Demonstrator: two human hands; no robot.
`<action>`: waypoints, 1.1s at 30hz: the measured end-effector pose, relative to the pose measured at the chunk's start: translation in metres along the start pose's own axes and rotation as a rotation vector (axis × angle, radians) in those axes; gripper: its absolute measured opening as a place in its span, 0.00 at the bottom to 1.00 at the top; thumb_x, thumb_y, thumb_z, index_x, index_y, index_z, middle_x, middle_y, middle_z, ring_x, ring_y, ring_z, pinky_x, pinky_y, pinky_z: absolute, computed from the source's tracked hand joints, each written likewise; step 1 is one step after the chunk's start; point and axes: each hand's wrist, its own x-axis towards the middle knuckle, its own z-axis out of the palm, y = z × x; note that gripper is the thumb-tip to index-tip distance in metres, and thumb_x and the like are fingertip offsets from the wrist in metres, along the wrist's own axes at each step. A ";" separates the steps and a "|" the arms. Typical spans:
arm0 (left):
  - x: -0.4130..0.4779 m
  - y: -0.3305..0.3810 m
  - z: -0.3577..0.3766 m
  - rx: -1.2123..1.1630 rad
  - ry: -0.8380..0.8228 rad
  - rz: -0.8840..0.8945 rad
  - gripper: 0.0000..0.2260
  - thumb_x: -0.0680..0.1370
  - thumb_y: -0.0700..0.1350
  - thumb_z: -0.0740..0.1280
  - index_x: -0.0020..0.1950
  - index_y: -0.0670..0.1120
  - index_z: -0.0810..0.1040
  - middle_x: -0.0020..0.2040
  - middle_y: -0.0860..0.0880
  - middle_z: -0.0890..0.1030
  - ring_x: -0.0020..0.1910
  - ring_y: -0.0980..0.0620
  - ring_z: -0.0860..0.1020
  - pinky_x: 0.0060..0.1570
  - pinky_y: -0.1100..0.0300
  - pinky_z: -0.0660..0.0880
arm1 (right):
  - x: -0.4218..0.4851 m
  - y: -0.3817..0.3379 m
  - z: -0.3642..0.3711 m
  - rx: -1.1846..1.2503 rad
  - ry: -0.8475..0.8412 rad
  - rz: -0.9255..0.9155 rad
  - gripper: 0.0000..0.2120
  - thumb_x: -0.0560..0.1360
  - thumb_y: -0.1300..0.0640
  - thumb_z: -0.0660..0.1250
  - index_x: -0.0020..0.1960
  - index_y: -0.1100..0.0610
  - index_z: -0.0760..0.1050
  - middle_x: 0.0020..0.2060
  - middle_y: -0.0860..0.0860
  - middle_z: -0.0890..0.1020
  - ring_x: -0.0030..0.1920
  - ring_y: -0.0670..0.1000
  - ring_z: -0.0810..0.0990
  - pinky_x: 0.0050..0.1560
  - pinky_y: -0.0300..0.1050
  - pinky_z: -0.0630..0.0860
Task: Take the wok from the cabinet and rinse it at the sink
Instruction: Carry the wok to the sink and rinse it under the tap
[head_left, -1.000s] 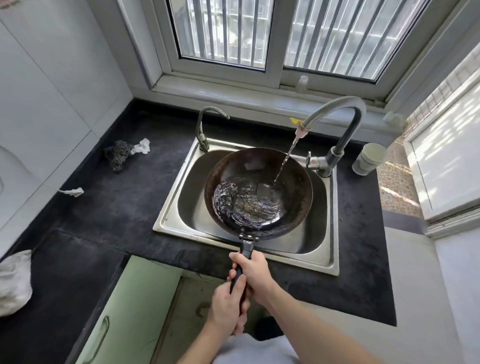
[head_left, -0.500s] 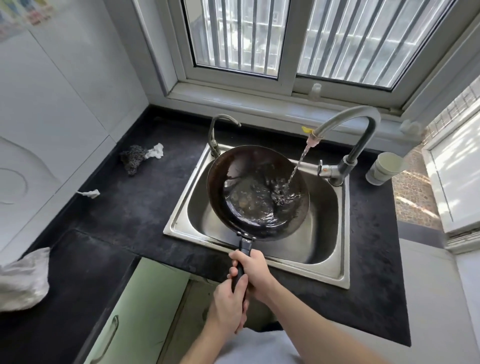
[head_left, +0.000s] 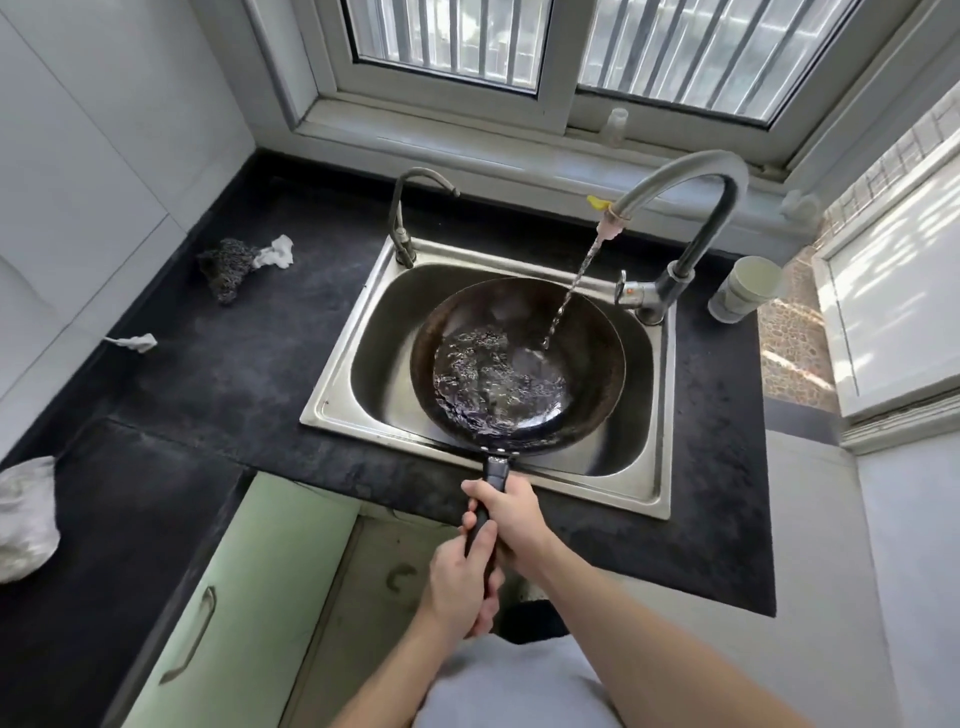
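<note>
Over the sink (head_left: 332, 410), the wok (head_left: 519, 364) is held by its black handle (head_left: 494, 470), and water (head_left: 574, 291) from the tap (head_left: 680, 182) is received in its bowl. The rinsing step is judged to be in hand. The fingers of the right hand (head_left: 511, 519) are clamped on the handle near the bowl, those of the left hand (head_left: 460, 587) on its end. Next, a careful tilt is probably called for, so that the water is emptied into the sink. No brand or writing can be read.

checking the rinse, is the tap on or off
On: a stream runs from the faucet spout into the wok, where water pools.
</note>
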 end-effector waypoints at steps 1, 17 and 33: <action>0.000 0.001 0.002 0.000 -0.009 -0.009 0.19 0.83 0.52 0.60 0.38 0.40 0.73 0.27 0.46 0.71 0.17 0.52 0.65 0.18 0.66 0.60 | 0.000 0.000 -0.002 0.005 0.008 0.002 0.12 0.77 0.66 0.68 0.37 0.61 0.70 0.27 0.54 0.74 0.24 0.51 0.75 0.31 0.47 0.77; 0.002 0.016 0.005 -0.173 -0.042 -0.125 0.18 0.82 0.55 0.61 0.40 0.43 0.71 0.27 0.48 0.70 0.18 0.54 0.61 0.20 0.69 0.56 | 0.005 -0.012 -0.001 -0.017 -0.019 -0.008 0.14 0.78 0.65 0.67 0.35 0.60 0.70 0.26 0.53 0.75 0.24 0.51 0.76 0.32 0.49 0.76; -0.007 0.009 0.007 -0.049 -0.029 -0.022 0.18 0.82 0.53 0.61 0.41 0.40 0.72 0.27 0.46 0.71 0.18 0.52 0.64 0.19 0.66 0.60 | 0.000 -0.004 -0.007 0.010 -0.019 -0.027 0.12 0.77 0.66 0.67 0.37 0.61 0.69 0.26 0.54 0.74 0.24 0.51 0.75 0.32 0.48 0.77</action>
